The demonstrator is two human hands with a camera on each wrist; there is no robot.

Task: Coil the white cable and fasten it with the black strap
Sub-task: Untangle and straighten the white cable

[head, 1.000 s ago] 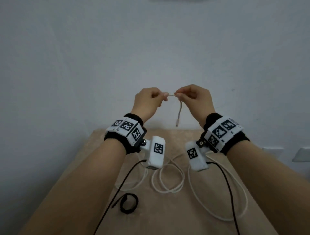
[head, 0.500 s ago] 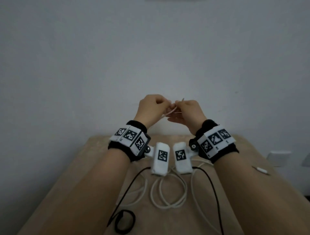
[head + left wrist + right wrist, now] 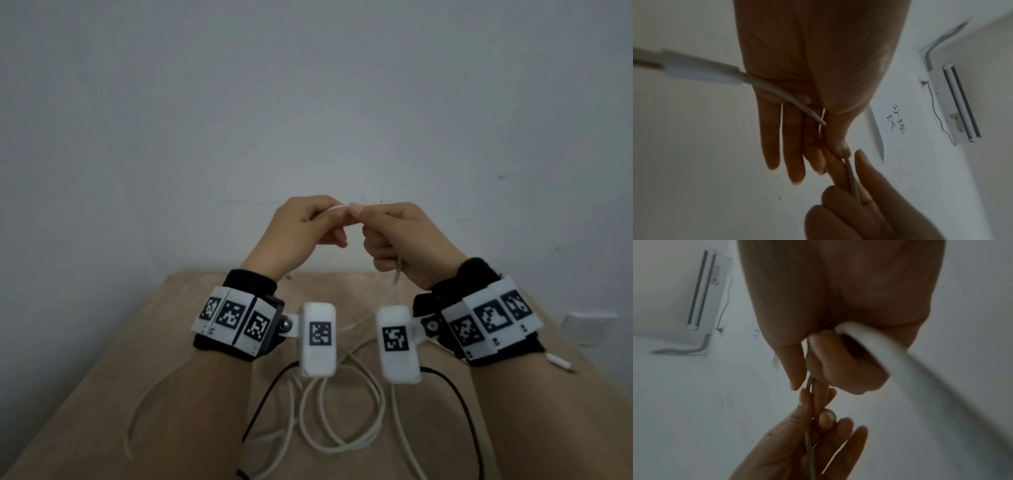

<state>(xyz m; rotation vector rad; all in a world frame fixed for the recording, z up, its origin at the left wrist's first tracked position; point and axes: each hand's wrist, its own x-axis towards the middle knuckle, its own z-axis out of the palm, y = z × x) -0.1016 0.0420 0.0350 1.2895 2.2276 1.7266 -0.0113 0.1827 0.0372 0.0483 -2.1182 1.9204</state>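
Both hands are raised above the table and meet fingertip to fingertip on the white cable (image 3: 337,209). My left hand (image 3: 334,215) pinches it between thumb and forefinger; its plug end (image 3: 701,71) lies across the left palm. My right hand (image 3: 356,209) pinches the same stretch, and its other fingers curl round the cable (image 3: 879,353), which drops to the table (image 3: 395,284). Loose cable loops (image 3: 342,442) lie below my wrists, and the other plug (image 3: 561,364) lies by my right forearm. The black strap is only a dark sliver (image 3: 240,475) at the bottom edge.
The beige table (image 3: 178,342) ends at a grey wall just behind my hands. Black leads (image 3: 455,394) hang from both wrist cameras across the cable loops. A wall socket (image 3: 589,320) sits low at the right. An air conditioner (image 3: 953,104) hangs high on the wall.
The hanging plug end has been gathered into my left palm. My hands closed together, then my wrists drew apart a little. The head view tilted up, so the strap slid to the bottom edge.
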